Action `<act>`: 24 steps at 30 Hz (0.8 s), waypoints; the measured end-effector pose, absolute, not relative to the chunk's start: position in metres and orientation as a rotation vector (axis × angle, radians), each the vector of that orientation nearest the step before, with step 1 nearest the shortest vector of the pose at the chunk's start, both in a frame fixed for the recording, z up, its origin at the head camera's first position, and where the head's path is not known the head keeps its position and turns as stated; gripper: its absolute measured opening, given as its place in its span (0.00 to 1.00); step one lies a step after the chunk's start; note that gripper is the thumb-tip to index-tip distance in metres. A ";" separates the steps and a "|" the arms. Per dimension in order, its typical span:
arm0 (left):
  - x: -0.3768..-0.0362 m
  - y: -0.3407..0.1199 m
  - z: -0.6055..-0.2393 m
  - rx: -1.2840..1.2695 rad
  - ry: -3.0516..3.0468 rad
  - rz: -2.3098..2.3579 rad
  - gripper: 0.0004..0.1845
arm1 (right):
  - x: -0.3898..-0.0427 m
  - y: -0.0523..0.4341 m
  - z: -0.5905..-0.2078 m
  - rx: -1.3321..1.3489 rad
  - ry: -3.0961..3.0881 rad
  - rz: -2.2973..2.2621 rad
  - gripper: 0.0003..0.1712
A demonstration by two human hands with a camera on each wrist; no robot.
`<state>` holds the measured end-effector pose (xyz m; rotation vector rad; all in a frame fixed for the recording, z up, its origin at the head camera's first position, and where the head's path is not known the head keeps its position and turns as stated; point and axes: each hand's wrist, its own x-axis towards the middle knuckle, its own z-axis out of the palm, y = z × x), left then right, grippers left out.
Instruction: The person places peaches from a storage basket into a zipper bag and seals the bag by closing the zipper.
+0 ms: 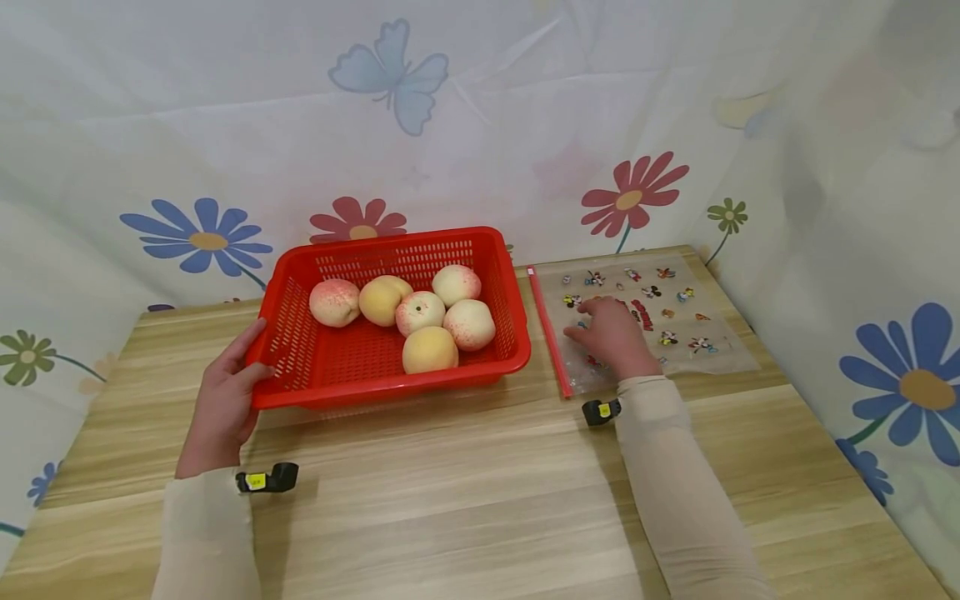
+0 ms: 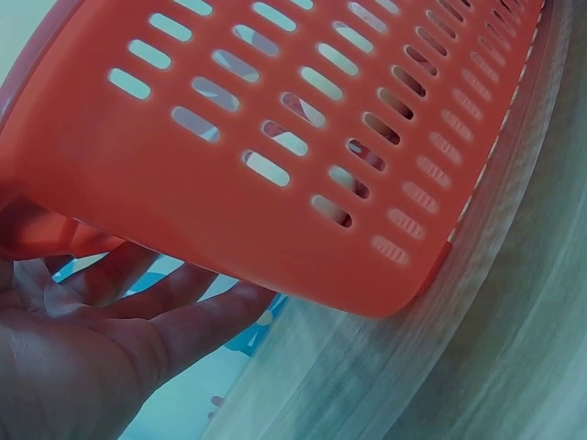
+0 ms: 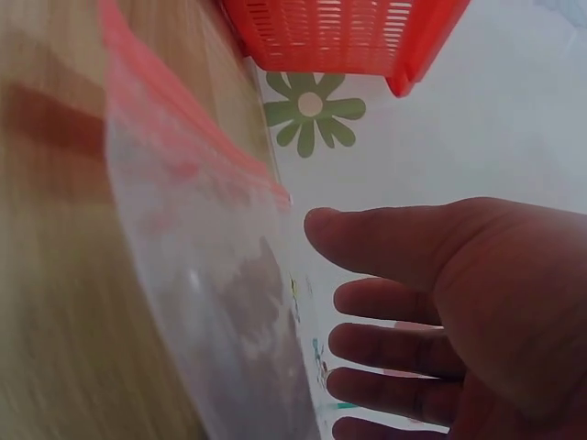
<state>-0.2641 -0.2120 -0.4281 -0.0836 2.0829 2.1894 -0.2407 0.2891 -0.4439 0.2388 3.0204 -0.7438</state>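
The left hand [image 1: 221, 400] rests with straight fingers against the near-left corner of the red basket [image 1: 315, 375], which holds six peaches [image 1: 430, 348]. The right hand [image 1: 615, 337] lies flat and relaxed, gripping nothing, on the printed zip bag [image 1: 697, 333] beside the basket. The bag looks thin, limp and slippery, best pinched at its red zip strip [image 1: 550, 333].

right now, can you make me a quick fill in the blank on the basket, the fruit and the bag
1. The red basket holds ____ peaches.
2. The left hand touches the basket's ____ end.
3. The right hand rests on the clear bag, whose zip strip is ____.
4. The bag lies to the ____ of the basket.

Missing words: six; left; red; right
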 end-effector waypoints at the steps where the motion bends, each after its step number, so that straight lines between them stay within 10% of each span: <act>1: -0.264 -0.212 -0.428 -0.080 2.085 2.189 0.34 | -0.241 0.288 -0.444 0.243 3.020 -0.741 0.30; 24: -0.263 -0.212 -0.428 -0.054 2.084 2.195 0.34 | -0.245 0.268 -0.453 0.269 2.985 -0.766 0.30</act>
